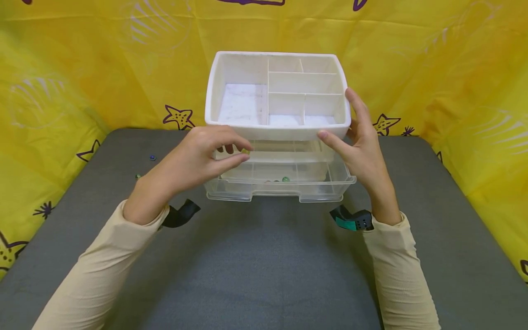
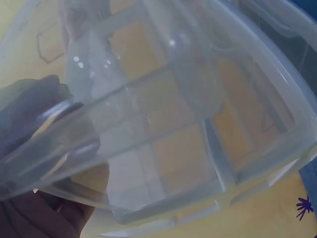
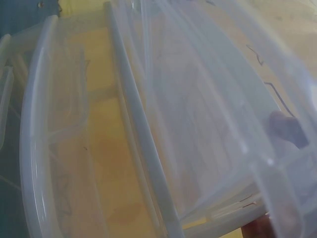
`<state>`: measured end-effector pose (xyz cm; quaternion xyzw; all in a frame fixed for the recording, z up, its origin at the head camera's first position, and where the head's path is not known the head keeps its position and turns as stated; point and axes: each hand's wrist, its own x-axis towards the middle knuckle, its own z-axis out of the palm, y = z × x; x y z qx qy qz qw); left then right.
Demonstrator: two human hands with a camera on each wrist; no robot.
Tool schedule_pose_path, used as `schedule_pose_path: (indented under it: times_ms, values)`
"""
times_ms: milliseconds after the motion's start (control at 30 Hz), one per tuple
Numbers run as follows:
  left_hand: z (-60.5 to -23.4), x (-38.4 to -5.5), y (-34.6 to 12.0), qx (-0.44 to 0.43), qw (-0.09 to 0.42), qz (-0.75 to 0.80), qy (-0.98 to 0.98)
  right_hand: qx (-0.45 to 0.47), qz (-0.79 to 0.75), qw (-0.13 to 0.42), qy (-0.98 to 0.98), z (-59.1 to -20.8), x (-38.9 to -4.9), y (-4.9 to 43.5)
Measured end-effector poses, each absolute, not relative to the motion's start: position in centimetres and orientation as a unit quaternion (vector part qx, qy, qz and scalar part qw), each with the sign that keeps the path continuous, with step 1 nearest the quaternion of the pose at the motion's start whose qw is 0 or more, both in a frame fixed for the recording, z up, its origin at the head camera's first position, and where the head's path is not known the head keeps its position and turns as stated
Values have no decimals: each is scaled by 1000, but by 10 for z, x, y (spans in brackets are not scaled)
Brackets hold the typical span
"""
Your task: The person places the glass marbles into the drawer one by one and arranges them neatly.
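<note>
A white plastic organizer box (image 1: 237, 132) with a divided top tray stands at the back of the table, and a clear drawer (image 1: 274, 189) sticks out below it. My left hand (image 1: 198, 153) is at the front left, thumb and forefinger pinching a small yellow-green marble (image 1: 246, 151) over the drawer. On the box's right side, my right hand (image 1: 363, 142) grips the top tray, thumb on the front rim and fingers along the side. Inside the drawer lies a green marble (image 1: 286, 179), with darker ones partly hidden beside it. Clear plastic walls (image 2: 173, 99) fill both wrist views.
A blue marble (image 1: 152, 157) and a green-toned marble (image 1: 138, 176) lie on the grey table (image 1: 264, 266), left of the box. Yellow patterned cloth (image 1: 82, 59) hangs behind and along both sides.
</note>
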<state>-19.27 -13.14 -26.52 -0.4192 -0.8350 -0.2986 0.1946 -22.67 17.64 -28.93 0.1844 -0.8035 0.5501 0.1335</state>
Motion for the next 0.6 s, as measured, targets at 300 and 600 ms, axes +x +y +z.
schedule_pose_path:
  times_ms: [300, 600]
  values:
    - [-261, -194, -128, -399, 126, -280, -864, 186, 558, 131, -798, -289, -227, 176]
    - [-255, -193, -124, -368, 41, -250, -895, 182, 554, 130, -802, -289, -227, 176]
